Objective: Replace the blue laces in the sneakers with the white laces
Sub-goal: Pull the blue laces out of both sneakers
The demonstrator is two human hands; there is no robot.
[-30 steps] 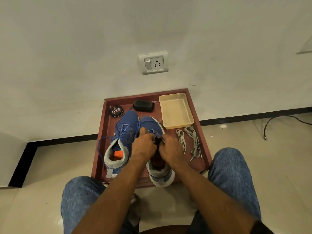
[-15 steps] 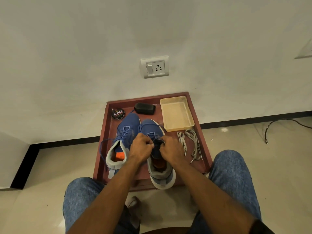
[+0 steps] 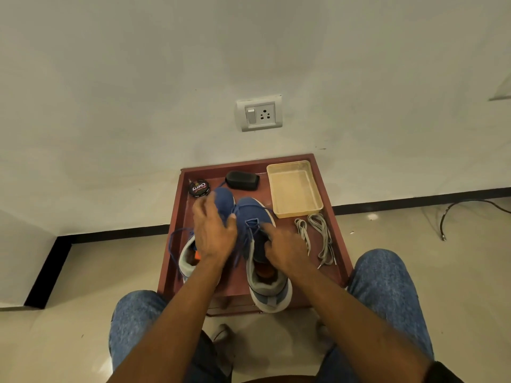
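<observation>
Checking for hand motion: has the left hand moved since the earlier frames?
Yes. The left hand went from the right sneaker leftward, toward the polish tin.

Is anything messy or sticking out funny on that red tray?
A little. The right sneaker sticks its heel out over the red tray's near edge, and a loose blue lace from the left sneaker loops out past the tray's left side. Nothing looks spilled or broken.

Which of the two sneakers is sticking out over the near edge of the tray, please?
The right sneaker, the one under the right hand: its heel overhangs the tray, while the left sneaker lies fully inside.
</observation>
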